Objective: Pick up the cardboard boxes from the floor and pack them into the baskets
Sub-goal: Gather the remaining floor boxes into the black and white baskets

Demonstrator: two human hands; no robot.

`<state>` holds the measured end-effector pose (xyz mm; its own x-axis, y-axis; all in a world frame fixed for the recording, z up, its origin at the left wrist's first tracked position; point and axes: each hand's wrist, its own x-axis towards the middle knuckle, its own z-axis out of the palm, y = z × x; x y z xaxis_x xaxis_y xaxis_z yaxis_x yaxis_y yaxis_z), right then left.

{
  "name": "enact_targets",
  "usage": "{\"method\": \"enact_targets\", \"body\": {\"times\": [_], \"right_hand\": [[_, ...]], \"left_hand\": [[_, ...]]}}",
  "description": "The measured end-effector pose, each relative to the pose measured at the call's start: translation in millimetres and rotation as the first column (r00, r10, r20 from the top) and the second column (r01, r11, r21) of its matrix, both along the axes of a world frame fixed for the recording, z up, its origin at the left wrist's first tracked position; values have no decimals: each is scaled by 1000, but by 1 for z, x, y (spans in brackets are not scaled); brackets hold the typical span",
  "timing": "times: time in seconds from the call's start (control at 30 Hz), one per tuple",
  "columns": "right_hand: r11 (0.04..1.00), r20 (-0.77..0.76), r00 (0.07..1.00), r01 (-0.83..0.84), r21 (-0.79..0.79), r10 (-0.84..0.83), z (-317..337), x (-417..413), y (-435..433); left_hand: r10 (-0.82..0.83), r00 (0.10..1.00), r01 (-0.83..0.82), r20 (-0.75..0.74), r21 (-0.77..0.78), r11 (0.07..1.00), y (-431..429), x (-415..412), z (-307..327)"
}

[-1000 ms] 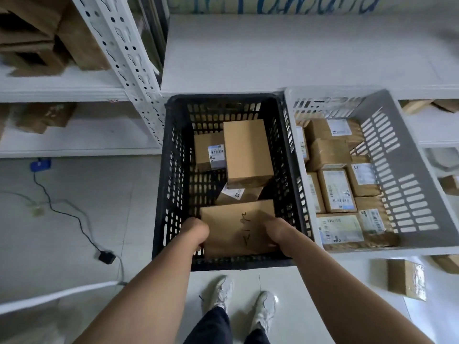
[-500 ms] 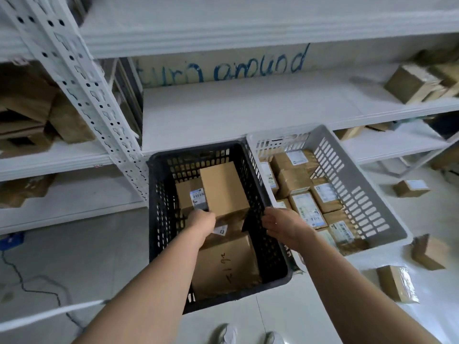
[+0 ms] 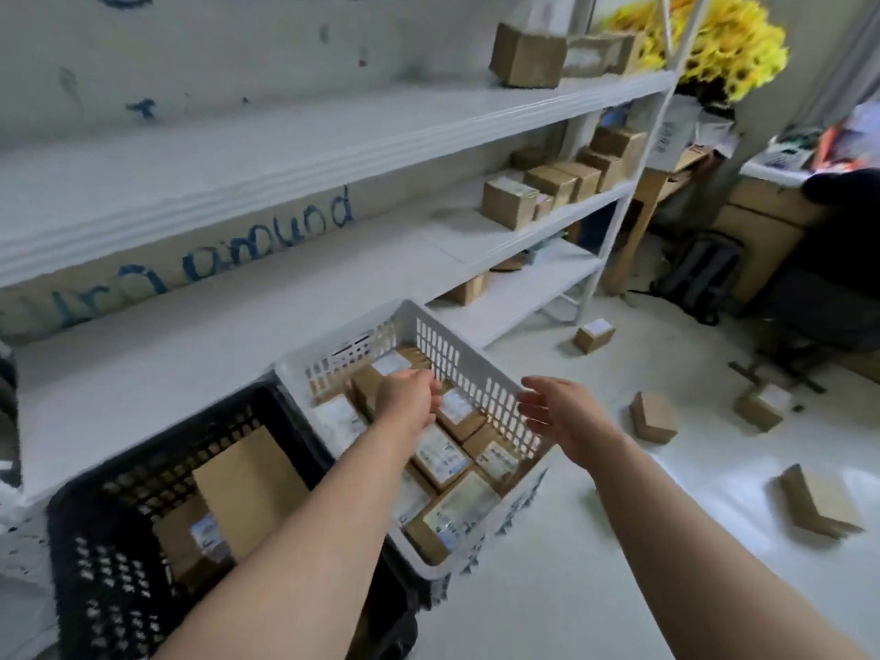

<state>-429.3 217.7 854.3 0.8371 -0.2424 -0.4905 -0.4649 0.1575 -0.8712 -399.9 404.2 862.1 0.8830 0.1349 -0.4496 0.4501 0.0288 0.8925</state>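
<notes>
A black basket at lower left holds a few brown cardboard boxes, one large flat box on top. Beside it on the right, a white basket is packed with several labelled boxes. My left hand hovers over the white basket with fingers loosely curled and nothing in it. To the right of that basket's rim my right hand is open and empty. Loose boxes lie on the white floor: one close by, one at lower right, one further right and one near the shelf leg.
White metal shelving runs behind the baskets, with more boxes on its right end. Yellow flowers stand at top right. A dark backpack, a wooden desk and a seated person in dark clothes fill the right side.
The view has swung up and to the right. Both hands have left the black basket; the left now hangs over the white basket and the right is spread open beside it.
</notes>
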Motion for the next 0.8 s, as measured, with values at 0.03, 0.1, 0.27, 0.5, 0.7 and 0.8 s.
{"method": "enact_targets", "body": {"times": [0.03, 0.1, 0.27, 0.5, 0.7, 0.8], "right_hand": [[999, 7, 999, 48, -2, -48, 2, -2, -24], [992, 8, 992, 126, -8, -126, 5, -9, -73], [956, -3, 957, 290, -52, -291, 7, -36, -206], [905, -8, 910, 412, -104, -415, 7, -78, -396], [851, -57, 850, 519, -79, -524, -5, -105, -526], [825, -70, 822, 561, -74, -565, -14, -105, -584]], "left_hand": [[-32, 999, 32, 4, -9, 999, -25, 5, 1], [-109, 994, 109, 4, -14, 994, -76, 11, 3], [-281, 959, 280, -26, -22, 960, -214, 13, -1], [-422, 905, 420, -58, -39, 907, -416, 0, -5], [-525, 845, 523, -104, -46, 851, -563, -7, -17], [-562, 820, 559, -109, -63, 827, -629, 4, -28]]}}
